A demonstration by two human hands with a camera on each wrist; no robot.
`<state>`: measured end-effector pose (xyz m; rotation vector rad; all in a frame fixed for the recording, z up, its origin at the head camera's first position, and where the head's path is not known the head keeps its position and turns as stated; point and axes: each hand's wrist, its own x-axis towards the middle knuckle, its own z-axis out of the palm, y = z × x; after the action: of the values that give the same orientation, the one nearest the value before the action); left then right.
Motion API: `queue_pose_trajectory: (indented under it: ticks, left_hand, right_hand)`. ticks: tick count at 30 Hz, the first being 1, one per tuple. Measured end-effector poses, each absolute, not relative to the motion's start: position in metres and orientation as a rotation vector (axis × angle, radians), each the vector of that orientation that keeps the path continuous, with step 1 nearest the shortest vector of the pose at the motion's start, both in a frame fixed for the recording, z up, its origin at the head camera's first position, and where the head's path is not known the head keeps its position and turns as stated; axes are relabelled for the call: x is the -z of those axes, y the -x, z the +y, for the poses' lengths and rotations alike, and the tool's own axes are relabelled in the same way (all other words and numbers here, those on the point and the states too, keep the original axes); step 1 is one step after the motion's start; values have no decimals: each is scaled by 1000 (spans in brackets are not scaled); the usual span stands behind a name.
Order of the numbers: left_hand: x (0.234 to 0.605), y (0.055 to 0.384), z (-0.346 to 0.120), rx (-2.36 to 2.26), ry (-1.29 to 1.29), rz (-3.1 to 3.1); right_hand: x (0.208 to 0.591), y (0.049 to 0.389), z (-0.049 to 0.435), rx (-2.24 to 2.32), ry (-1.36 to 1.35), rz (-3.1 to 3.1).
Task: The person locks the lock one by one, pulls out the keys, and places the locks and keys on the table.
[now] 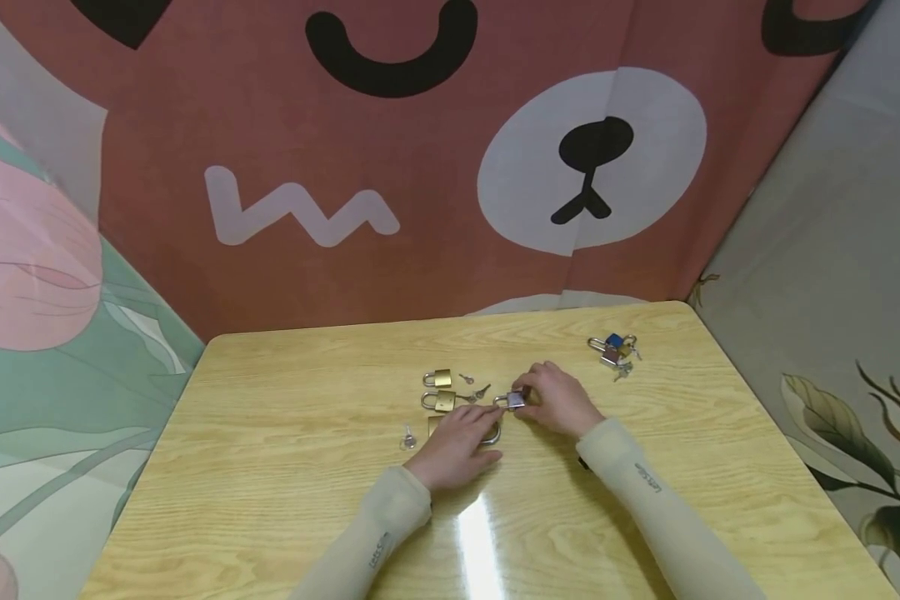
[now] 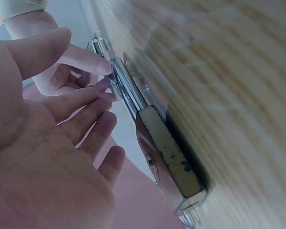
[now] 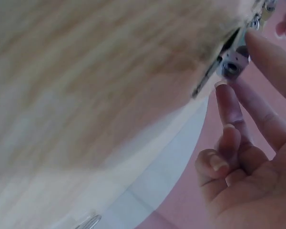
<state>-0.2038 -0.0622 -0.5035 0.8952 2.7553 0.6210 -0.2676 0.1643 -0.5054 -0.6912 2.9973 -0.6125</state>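
Observation:
A small silver padlock [image 1: 516, 400] lies on the table, and my right hand [image 1: 558, 400] pinches its body between thumb and fingers. The keyhole end of this padlock [image 3: 230, 68] faces the right wrist camera. My left hand [image 1: 461, 447] stretches over a large padlock [image 2: 169, 152], hiding much of it from the head view. Its fingers look relaxed and hold nothing; their tips are close to the small padlock's shackle, and whether they touch it I cannot tell. Just beyond lie two brass padlocks, a smaller one [image 1: 442, 378] and a larger one [image 1: 445, 401].
One small key [image 1: 467, 379] lies beside the smaller brass padlock, and more keys [image 1: 482, 392] beside the larger. Keys on a ring [image 1: 409, 439] lie left of the large padlock. At the back right is a pile of several padlocks [image 1: 610, 357] with keys. Printed cloth [image 1: 435, 275] hangs behind the table [image 1: 270, 467].

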Motion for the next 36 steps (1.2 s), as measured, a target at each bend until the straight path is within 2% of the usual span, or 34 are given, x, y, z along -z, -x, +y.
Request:
queue_pose_trajectory:
  ticks: [9,24,36]
  left_hand:
    - [505,204,-63,-673,-883,2763]
    - [502,211,-54,-775,-962,2686]
    - [506,225,-47,-702,-897,2661]
  right_hand:
    - [497,280,192,712,515,3074]
    - [491,301,293,700,54,3150]
    - [504,305,301,690,56,3081]
